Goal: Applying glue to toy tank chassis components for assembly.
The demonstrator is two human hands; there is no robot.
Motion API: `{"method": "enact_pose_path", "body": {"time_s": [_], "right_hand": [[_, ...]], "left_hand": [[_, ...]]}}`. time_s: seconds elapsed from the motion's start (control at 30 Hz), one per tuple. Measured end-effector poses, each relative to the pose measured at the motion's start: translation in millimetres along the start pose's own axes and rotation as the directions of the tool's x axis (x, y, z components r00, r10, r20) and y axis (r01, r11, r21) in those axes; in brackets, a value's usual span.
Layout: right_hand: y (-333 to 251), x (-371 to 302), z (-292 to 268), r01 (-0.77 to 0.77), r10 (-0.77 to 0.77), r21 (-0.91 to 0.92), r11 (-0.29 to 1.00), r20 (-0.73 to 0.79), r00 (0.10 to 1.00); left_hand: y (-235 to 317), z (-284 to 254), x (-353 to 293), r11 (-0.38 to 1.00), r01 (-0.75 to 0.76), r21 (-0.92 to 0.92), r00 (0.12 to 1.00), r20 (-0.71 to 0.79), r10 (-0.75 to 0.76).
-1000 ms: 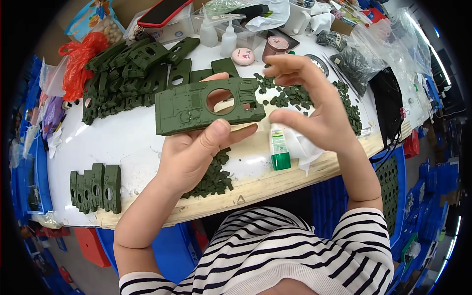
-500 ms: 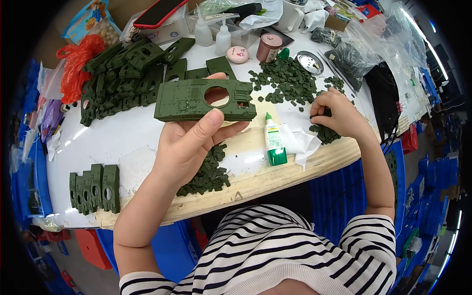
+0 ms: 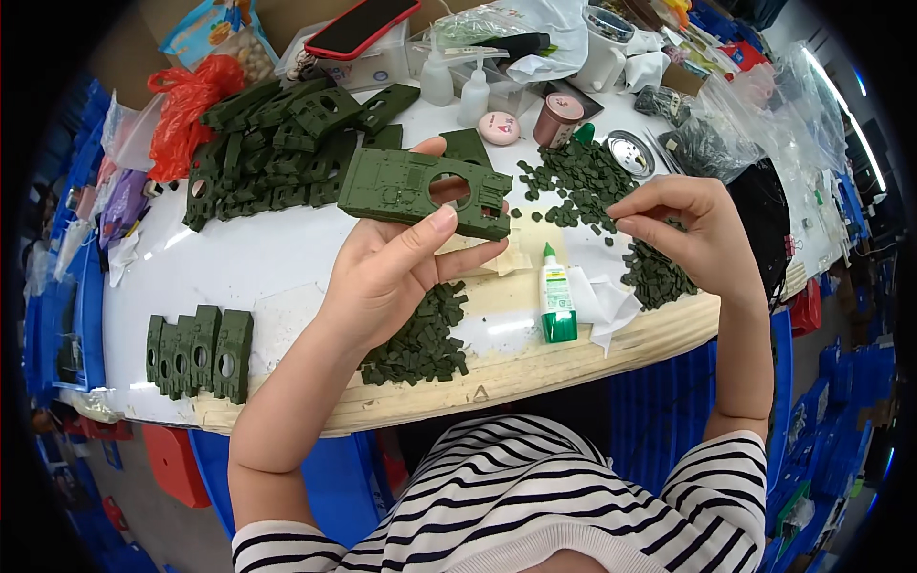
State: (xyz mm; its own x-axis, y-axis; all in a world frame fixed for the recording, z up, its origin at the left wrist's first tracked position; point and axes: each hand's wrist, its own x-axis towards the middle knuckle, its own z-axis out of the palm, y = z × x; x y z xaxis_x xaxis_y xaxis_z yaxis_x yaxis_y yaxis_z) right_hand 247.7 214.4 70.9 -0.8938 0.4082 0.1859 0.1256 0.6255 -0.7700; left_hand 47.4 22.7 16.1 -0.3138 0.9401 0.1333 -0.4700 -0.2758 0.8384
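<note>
My left hand (image 3: 382,272) grips a dark green plastic model tank hull (image 3: 392,186), thumb on top near its round opening and fingers beneath. The hull is held above the table, its detailed top face showing. My right hand (image 3: 702,229) is raised over a pile of small dark green plastic parts (image 3: 657,272), thumb and forefinger pinched together. Whatever sits between those fingertips is too small to make out. Between my hands, a glue bottle (image 3: 557,301) with a green cap and base rests beside a white tissue (image 3: 604,304).
More hulls lie in a heap (image 3: 277,143) at back left, and several stand in a row (image 3: 201,353) at front left. Small parts form piles at front centre (image 3: 415,334) and farther back (image 3: 583,177). A pink tin (image 3: 559,119) and pump bottles (image 3: 474,95) stand behind.
My right hand has lifted off the near right pile of small parts, still pinched, and turned toward the hull. The whole view has shifted slightly; the left hand still holds the hull.
</note>
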Motion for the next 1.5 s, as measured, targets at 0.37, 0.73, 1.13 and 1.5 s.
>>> {"method": "enact_pose_path", "body": {"time_s": [0.37,0.73,1.13,1.5], "right_hand": [[-23,56,49,-0.034,-0.044,0.555,0.831,0.127,0.991],[1,48,69,0.029,-0.071,0.523,0.852,0.06,0.996],[-3,44,78,0.087,-0.109,0.414,0.906,0.03,0.994],[-1,43,81,0.155,-0.158,0.331,0.931,-0.019,0.987]], "left_hand": [[9,-9,4,0.995,0.032,-0.09,0.997,-0.071,-0.038],[6,-6,2,0.993,0.098,-0.071,0.992,-0.076,-0.104],[4,-6,1,0.993,0.11,-0.029,0.99,-0.091,-0.112],[3,-5,1,0.993,0.113,-0.018,0.989,-0.092,-0.114]]}}
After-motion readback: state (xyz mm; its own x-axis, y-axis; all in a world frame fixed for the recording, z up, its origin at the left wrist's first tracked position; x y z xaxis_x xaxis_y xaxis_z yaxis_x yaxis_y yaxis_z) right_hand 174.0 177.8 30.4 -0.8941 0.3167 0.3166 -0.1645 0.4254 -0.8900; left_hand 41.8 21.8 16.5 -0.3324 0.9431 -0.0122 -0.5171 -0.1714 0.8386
